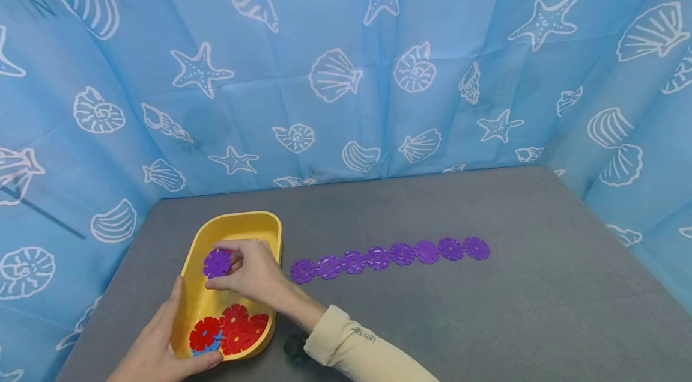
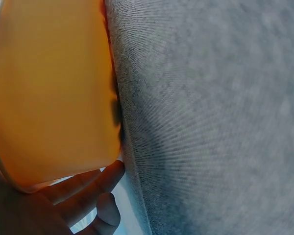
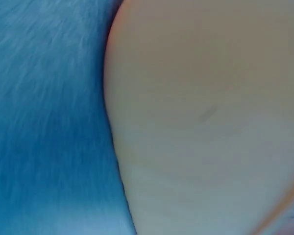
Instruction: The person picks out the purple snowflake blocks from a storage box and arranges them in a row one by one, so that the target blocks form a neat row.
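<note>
My right hand (image 1: pixel 251 268) is over the yellow bin (image 1: pixel 201 236), pinching a purple flower-shaped disc (image 1: pixel 217 263) between thumb and fingers. A sliver of red shows behind that disc, close to the fingertips. On the bin's left side, my left hand (image 1: pixel 157 334) grips the wall, thumb at the near rim. The left wrist view has the left fingers (image 2: pixel 83 196) around the bin's end. Inside the near end lie several red flower discs (image 1: pixel 236 334) and a blue one (image 1: pixel 209 346) partly under them. The right wrist view is mostly filled by a blurred pale surface.
A row of several purple flower discs (image 1: pixel 378 258), joined edge to edge, stretches across the grey table (image 1: pixel 432 316) right of the bin. A small dark round object (image 1: pixel 295 347) sits beside the right sleeve. Blue curtain (image 1: pixel 346 124) with shell prints borders the table's back and sides.
</note>
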A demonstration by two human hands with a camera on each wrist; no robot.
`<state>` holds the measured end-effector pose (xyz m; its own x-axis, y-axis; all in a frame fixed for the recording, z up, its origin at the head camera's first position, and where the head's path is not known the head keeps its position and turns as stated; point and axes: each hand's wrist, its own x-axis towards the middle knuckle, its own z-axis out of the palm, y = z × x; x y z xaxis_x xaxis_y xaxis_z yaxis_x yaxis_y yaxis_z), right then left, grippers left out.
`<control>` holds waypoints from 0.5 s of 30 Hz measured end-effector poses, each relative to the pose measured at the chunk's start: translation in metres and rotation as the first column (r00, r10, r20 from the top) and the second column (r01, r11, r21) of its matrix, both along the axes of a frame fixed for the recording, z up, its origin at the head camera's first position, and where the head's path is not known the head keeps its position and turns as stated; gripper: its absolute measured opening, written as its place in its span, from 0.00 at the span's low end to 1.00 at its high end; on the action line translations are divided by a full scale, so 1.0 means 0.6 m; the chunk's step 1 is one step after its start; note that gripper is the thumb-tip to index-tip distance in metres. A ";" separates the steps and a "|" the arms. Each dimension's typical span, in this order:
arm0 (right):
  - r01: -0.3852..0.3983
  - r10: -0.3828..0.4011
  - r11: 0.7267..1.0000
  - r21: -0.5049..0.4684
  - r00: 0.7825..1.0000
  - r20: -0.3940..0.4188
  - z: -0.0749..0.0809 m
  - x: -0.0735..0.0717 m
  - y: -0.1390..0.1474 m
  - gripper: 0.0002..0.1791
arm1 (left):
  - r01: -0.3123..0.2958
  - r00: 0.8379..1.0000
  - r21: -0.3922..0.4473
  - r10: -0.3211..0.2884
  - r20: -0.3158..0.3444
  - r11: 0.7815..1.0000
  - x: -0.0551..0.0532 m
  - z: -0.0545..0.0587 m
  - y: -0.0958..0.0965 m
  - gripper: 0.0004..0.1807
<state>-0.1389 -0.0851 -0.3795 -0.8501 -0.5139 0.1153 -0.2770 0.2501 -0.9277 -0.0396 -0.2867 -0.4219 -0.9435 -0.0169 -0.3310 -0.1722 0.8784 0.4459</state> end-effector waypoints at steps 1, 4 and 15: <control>-0.009 0.009 1.000 -0.004 1.000 -0.002 0.002 -0.002 0.007 0.30 | -0.002 1.000 0.000 0.002 -0.004 1.000 0.000 0.000 0.000 0.80; -0.037 0.037 0.999 -0.017 0.999 -0.003 0.008 -0.007 0.031 0.30 | -0.006 1.000 0.001 0.006 -0.016 1.000 0.002 0.001 0.000 0.80; -0.011 0.013 0.999 0.046 1.000 -0.029 0.030 -0.027 0.155 0.30 | -0.034 0.999 -0.018 0.034 0.030 0.999 0.000 0.007 0.006 0.81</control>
